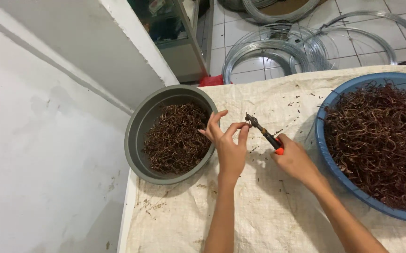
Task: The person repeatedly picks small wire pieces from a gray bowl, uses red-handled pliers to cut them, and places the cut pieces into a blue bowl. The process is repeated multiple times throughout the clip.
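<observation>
My right hand [292,159] is wrapped around the orange and black handles of a pair of pliers [263,133], the grip closed firmly on them, with the tool's nose pointing toward ten o'clock. At that nose my left hand [228,145] meets it: thumb and forefinger are pinched narrow on a small piece of wire [247,123] right at the tip, the other fingers fanned out and up. The piece is too small for me to tell its shape, or whether the tip is clamped on it.

Both hands hover over the desk, which is covered with a pale woven sack cloth [268,206] sprinkled with dark wire crumbs.

At nine o'clock from my left hand, just beside it, sits a grey round basin [137,136], partly filled with a tangle of short brown wire bits [177,138]. At three o'clock from my right hand, close to the wrist, stands a blue basin [343,180], piled high with longer curled brown wire [380,140].

Beyond the desk at twelve o'clock, coils of silvery wire [277,49] lie on the white tiled floor [348,58]. At ten o'clock a white wall [39,140] and slanted ledge run beside the desk.
</observation>
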